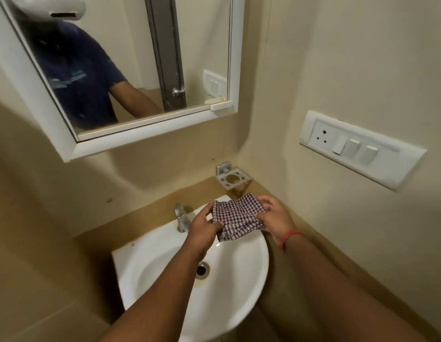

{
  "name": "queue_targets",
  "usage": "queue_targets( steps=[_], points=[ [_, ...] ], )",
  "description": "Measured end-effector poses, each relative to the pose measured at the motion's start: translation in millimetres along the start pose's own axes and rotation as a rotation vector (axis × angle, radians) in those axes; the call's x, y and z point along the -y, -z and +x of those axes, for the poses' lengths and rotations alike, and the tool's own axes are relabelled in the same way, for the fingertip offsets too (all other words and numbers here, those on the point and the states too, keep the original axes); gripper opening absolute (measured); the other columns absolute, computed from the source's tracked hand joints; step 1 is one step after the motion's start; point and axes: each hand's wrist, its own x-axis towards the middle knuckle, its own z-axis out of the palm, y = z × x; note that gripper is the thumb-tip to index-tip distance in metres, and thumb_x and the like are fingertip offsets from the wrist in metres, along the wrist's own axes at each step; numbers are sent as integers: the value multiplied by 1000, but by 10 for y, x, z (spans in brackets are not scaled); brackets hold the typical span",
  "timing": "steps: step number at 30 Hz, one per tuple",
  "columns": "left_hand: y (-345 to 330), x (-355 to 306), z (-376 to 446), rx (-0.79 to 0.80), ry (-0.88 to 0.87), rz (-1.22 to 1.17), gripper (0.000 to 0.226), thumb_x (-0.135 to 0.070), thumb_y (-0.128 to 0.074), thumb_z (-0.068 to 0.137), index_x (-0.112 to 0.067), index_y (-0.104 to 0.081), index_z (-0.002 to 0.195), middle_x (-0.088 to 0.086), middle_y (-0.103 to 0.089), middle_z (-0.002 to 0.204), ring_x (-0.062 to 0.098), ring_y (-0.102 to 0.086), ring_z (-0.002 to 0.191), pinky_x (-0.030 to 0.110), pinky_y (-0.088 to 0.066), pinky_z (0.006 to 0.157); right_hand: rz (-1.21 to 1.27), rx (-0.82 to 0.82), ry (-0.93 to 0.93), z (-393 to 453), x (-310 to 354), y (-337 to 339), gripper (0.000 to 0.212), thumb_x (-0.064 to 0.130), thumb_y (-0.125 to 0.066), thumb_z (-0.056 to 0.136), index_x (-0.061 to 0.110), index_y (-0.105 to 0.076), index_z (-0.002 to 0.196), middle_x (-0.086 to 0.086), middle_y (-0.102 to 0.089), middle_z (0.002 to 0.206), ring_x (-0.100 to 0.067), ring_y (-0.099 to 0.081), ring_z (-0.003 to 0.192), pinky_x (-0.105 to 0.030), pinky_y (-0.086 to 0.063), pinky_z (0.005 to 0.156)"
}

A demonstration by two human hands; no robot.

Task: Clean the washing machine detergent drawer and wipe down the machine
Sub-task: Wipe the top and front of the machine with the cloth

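Left hand (204,227) and right hand (273,217) each pinch one side of a checked cloth (236,219), held spread above the white basin (239,287). Tap (181,218) at 9 o'clock of the cloth; drain (202,269) at 7 o'clock.

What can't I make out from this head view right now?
- Washing machine and detergent drawer: outside the head view.
- Checked cloth: wet or dry cannot be told; it is bunched between the left hand and right hand.
- Tap: no water stream is visible; its lever position is unclear.
- Sink: near rim cut by the forearms and bottom edge.
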Motion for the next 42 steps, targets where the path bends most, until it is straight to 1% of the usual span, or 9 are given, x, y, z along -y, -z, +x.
queue_targets(
  steps=[4, 10, 16, 20, 23, 27, 33, 37, 42],
  points=[
    [-248, -200, 605, -70, -6, -16, 69, 14, -51, 87, -31, -45, 140, -9, -67, 111, 13, -68, 103, 25, -57, 79, -44, 12, 89, 752, 147, -1, 47, -13, -53, 84, 25, -63, 107, 0, -68, 115, -19, -69, 98, -47, -58, 86],
    [-513, -391, 1280, -209, -98, 4, 60, 15, -49, 87, -43, -61, 98, -10, -70, 105, 11, -68, 99, 31, -57, 85, -325, -3, 182, 1531, 291, -29, 38, 3, -54, 91, 25, -69, 118, 5, -67, 124, -11, -63, 108, -32, -49, 102],
    [-454, -105, 1835, -311, -184, 138, 65, -2, -48, 72, -50, -63, 112, -5, -68, 118, 19, -65, 110, 49, -55, 93, -529, 2, 339, 1822, 256, -253, 48, -5, -47, 93, 8, -54, 138, -5, -53, 139, -18, -50, 126, -11, -28, 101],
    [-563, -79, 1934, -401, -185, 314, 66, -6, -47, 72, -28, -57, 133, -1, -60, 127, 14, -58, 115, 43, -49, 103, -662, -37, 450, 1919, 129, -306, 32, 9, -48, 98, 14, -61, 128, -5, -61, 128, -14, -59, 112, -3, -37, 83],
    [-689, -220, 1777, -451, -152, 401, 69, 9, -47, 80, -12, -45, 145, 5, -45, 138, 16, -47, 123, 23, -35, 109, -835, -21, 500, 1953, 76, -304, 26, 28, -48, 98, 28, -61, 121, 2, -65, 123, -12, -64, 97, -25, -50, 81],
    [-683, -177, 1693, -455, -76, 484, 52, -1, -48, 89, -9, -50, 139, 15, -47, 138, 28, -50, 122, 31, -39, 107, -1152, 109, 479, 1979, 10, -204, 50, 21, -53, 91, 21, -46, 140, -6, -38, 144, -26, -55, 115, -35, -49, 99],
    [-625, -90, 1649, -383, -15, 617, 30, -9, -48, 89, -3, -61, 116, 15, -66, 108, 29, -64, 94, 25, -44, 70, -1320, 208, 428, 1874, 172, -137, 61, 29, -48, 94, 27, -29, 152, -3, -19, 158, -31, -54, 121, -38, -47, 101],
    [-611, -172, 1525, -369, 32, 695, 54, -25, -51, 97, -4, -35, 145, 18, -45, 139, 35, -50, 125, 35, -44, 95, -1422, 233, 412, 1779, 319, -115, 64, 22, -43, 96, 28, -21, 155, -4, -5, 165, -34, -51, 128, -41, -45, 104],
    [-427, -207, 1302, -404, -4, 1077, 72, -46, -40, 101, -15, -6, 157, 13, -7, 164, 34, -6, 151, 51, -14, 120, -1426, 146, 532, 1571, 363, -148, 62, 19, -49, 92, 25, -30, 150, -6, -30, 153, -28, -50, 125, -43, -51, 95]
  ],
)
